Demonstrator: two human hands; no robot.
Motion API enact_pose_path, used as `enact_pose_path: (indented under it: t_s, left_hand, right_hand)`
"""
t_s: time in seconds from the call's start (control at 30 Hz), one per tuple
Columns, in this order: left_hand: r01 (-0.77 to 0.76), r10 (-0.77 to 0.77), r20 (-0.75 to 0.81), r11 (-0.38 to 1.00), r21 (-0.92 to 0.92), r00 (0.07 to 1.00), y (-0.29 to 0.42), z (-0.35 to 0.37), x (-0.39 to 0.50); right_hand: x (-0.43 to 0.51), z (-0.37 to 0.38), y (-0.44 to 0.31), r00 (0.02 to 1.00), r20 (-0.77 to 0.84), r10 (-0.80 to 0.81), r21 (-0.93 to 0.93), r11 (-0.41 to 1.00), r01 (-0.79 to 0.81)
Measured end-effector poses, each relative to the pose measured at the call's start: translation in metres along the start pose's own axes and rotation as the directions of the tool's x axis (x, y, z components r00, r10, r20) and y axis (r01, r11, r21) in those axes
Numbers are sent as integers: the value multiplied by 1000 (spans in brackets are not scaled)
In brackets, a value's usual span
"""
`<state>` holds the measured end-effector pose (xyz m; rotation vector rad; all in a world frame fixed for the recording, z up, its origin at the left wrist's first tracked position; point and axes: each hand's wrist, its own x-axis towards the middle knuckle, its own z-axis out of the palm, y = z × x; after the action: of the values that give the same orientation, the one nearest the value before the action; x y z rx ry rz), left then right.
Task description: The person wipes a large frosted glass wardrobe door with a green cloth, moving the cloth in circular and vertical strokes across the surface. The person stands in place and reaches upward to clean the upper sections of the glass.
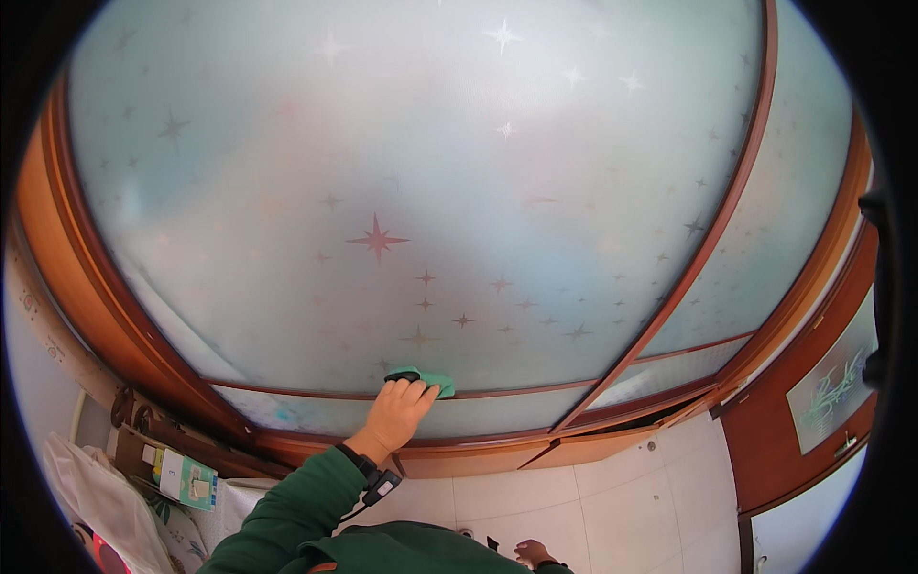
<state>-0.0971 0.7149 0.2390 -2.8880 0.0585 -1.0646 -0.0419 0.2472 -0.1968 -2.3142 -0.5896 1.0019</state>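
Note:
My left hand (pixel 399 410) grips a green cloth (pixel 439 379) and presses it against a frosted glass sliding door panel (pixel 430 172) printed with stars. The cloth lies at the thin red-brown rail (pixel 516 392) near the panel's foot. A black item (pixel 403 375) shows by the fingertips; what it is cannot be made out. A dark band with a small black device (pixel 381 488) sits on my left wrist. My right hand (pixel 533 552) hangs low beside my body at the bottom edge, partly cut off. Its fingers look partly bent, and I cannot see whether it holds anything.
On the right, a narrower frosted panel (pixel 746 229) meets a wooden frame, with a brown door (pixel 774 430) beyond. Boxes (pixel 188 479) and a whitish plastic bag (pixel 107 488) crowd the lower left. Below the panels, wooden cabinet fronts (pixel 488 458) stand above pale floor tiles (pixel 624 495).

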Motion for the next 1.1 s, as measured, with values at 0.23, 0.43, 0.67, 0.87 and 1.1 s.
enact_pose_path:
  t_s: [0.23, 0.43, 0.67, 0.87, 1.1]
  left_hand:
    - [161, -151, 113, 984, -81, 982, 20, -20, -6]
    - [204, -209, 121, 978, 52, 970, 19, -31, 24]
    - [303, -301, 231, 953, 30, 925, 21, -27, 31]
    - [291, -289, 251, 956, 31, 924, 19, -26, 33]
    - [288, -284, 253, 957, 24, 925, 19, -24, 31]
  right_hand:
    - [7, -24, 3, 896, 430, 113, 147, 970, -193]
    - [-13, -31, -46, 888, 286, 359, 217, 879, -425]
    - [-9, -31, -51, 884, 310, 350, 260, 863, -433]
    - [-2, -25, -35, 889, 341, 306, 266, 875, -403]
    - [-6, -24, -45, 942, 214, 257, 217, 928, -302]
